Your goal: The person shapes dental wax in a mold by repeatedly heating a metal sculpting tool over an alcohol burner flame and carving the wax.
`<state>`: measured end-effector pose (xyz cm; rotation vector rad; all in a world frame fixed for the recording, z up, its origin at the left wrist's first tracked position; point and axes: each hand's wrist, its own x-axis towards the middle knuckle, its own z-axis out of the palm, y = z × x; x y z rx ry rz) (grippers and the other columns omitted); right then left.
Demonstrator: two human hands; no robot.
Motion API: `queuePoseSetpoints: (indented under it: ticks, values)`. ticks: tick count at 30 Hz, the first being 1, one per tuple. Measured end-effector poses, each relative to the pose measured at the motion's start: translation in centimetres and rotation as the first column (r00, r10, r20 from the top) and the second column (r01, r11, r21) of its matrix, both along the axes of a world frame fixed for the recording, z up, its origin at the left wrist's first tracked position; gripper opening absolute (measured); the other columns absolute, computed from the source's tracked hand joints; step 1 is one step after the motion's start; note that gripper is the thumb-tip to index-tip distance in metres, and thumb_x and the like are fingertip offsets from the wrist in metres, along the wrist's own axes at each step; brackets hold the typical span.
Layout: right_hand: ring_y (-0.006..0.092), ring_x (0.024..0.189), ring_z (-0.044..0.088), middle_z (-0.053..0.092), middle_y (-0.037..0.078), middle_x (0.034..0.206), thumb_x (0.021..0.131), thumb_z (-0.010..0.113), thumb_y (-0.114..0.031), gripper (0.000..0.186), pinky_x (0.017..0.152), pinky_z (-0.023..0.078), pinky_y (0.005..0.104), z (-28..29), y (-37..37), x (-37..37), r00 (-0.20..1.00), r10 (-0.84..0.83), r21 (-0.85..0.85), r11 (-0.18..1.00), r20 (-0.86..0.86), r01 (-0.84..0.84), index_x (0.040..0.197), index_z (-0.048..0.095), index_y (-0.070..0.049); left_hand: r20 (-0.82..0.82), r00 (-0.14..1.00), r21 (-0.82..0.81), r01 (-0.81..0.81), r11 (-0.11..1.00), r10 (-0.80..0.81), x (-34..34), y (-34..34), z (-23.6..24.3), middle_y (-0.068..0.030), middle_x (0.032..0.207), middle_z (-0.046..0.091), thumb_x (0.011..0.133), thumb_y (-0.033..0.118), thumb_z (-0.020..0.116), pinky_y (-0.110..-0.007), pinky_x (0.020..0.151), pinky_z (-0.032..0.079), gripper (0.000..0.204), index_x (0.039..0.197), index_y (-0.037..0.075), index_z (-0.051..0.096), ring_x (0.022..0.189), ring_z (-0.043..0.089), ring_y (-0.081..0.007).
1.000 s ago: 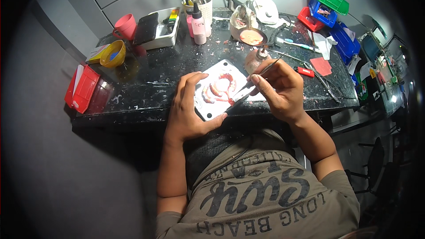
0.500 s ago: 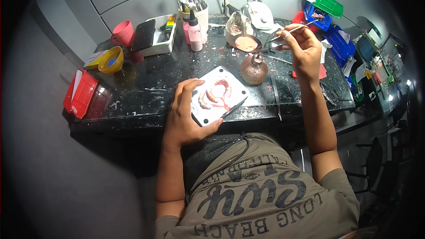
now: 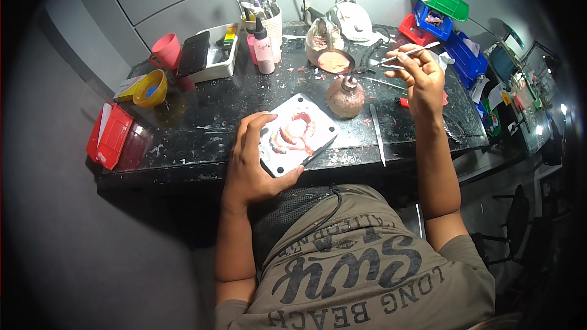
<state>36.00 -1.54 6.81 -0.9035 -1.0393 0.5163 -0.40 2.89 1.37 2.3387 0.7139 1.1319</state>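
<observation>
My left hand (image 3: 251,159) grips the near left side of a white plaster block (image 3: 286,160) in a metal dental flask at the table's front edge. A red and pink wax dental arch (image 3: 310,127) lies on its upper face. Raised over the right of the table, my right hand (image 3: 423,79) pinches a thin metal wax carver (image 3: 428,47) between thumb and fingers. The carver points left, towards a small dark pan (image 3: 334,62) of pink wax. Below that pan stands a round glass spirit lamp (image 3: 345,99) with a metal cap.
A metal spatula (image 3: 377,134) lies right of the lamp. Farther left stand a pink bottle (image 3: 263,52), a white tray (image 3: 214,70), a yellow bowl (image 3: 150,90) and a red bin (image 3: 110,135). Blue bins (image 3: 466,58) line the right side.
My right hand has turned slightly, and the carver now lies flatter across the fingers. My left hand keeps its hold on the flask. The whole view has shifted a little.
</observation>
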Motion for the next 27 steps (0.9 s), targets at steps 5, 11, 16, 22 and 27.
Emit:
queuePoseSetpoints:
  ticks: [5, 11, 16, 22, 27]
  values:
    - [0.0241, 0.095, 0.077, 0.076, 0.020, 0.104, 0.101, 0.066, -0.002, 0.015, 0.074, 0.068, 0.0364, -0.4, 0.1, -0.2, 1.000, -0.003, 0.002, 1.000, 0.021, 0.003, 0.114, 0.064, 0.006, 0.002, 1.000, 0.027, -0.001, 1.000, 0.001, 0.0, 0.1, -0.2, -0.0222, 0.138, 0.056, 0.063, 0.030, 0.094, -0.046, 0.110, 0.047, 0.093, 0.141, 0.002, 0.052, 0.128, 0.059, -0.0389]
    - [0.0237, 0.094, 0.077, 0.076, 0.020, 0.104, 0.102, 0.066, -0.002, 0.015, 0.074, 0.068, 0.0360, -0.2, 0.0, -0.7, 1.000, -0.018, 0.005, 1.000, 0.014, 0.018, 0.114, 0.064, 0.006, 0.007, 1.000, 0.019, 0.000, 1.000, 0.000, -0.1, 0.1, -0.1, -0.0223, 0.138, 0.057, 0.063, 0.031, 0.094, -0.046, 0.110, 0.047, 0.093, 0.141, 0.002, 0.053, 0.128, 0.059, -0.0392]
    - [0.0222, 0.094, 0.077, 0.076, 0.018, 0.101, 0.100, 0.067, -0.001, 0.014, 0.072, 0.066, 0.0338, 0.3, -2.2, -5.1, 0.985, 0.104, -0.033, 0.994, 0.138, -0.101, 0.113, 0.065, 0.005, -0.005, 1.000, 0.029, -0.005, 1.000, 0.006, 0.0, 0.1, -0.1, -0.0245, 0.136, 0.056, 0.063, 0.032, 0.094, -0.049, 0.108, 0.049, 0.091, 0.139, 0.004, 0.053, 0.126, 0.059, -0.0431]
    - [0.0184, 0.091, 0.075, 0.075, 0.015, 0.099, 0.101, 0.069, -0.002, 0.014, 0.074, 0.064, 0.0305, -0.7, -4.5, -10.9, 0.933, 0.285, -0.134, 0.956, 0.221, -0.261, 0.112, 0.063, 0.005, 0.014, 1.000, 0.025, 0.012, 1.000, -0.012, 0.0, 0.2, -0.2, -0.0253, 0.136, 0.056, 0.063, 0.032, 0.094, -0.049, 0.107, 0.050, 0.092, 0.140, 0.003, 0.052, 0.125, 0.059, -0.0434]
    - [0.0164, 0.090, 0.076, 0.075, 0.013, 0.098, 0.102, 0.070, -0.005, 0.015, 0.074, 0.064, 0.0294, -1.5, -4.1, -11.3, 0.917, 0.302, -0.154, 0.951, 0.261, -0.270, 0.111, 0.064, 0.005, 0.017, 1.000, 0.029, 0.013, 0.999, -0.013, -0.1, 0.2, -0.1, -0.0260, 0.136, 0.056, 0.064, 0.032, 0.094, -0.049, 0.106, 0.050, 0.092, 0.140, 0.003, 0.052, 0.125, 0.059, -0.0438]
